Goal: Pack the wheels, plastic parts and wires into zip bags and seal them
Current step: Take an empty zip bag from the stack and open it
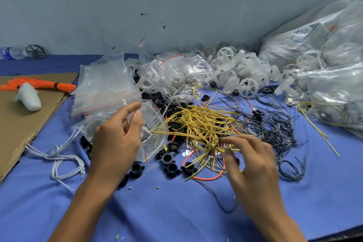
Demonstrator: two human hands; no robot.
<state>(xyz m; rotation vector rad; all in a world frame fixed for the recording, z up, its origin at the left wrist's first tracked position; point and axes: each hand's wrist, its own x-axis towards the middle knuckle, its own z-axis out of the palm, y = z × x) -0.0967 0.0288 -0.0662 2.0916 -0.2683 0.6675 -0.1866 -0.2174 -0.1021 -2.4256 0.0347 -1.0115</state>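
My left hand pinches the red-striped mouth of a clear zip bag between thumb and fingers, holding it open above the blue cloth. Yellow wire ends lie inside the bag. My right hand is blurred, its fingers reaching into the tangle of yellow wires. Black wires lie to the right of them. Black plastic parts are scattered below the bag. White wheels are heaped at the back. White wires lie at the left.
A pile of empty zip bags sits behind my left hand. Large plastic sacks of parts fill the right. Cardboard with an orange wire bundle and a white piece lies at the left. A water bottle stands by the wall.
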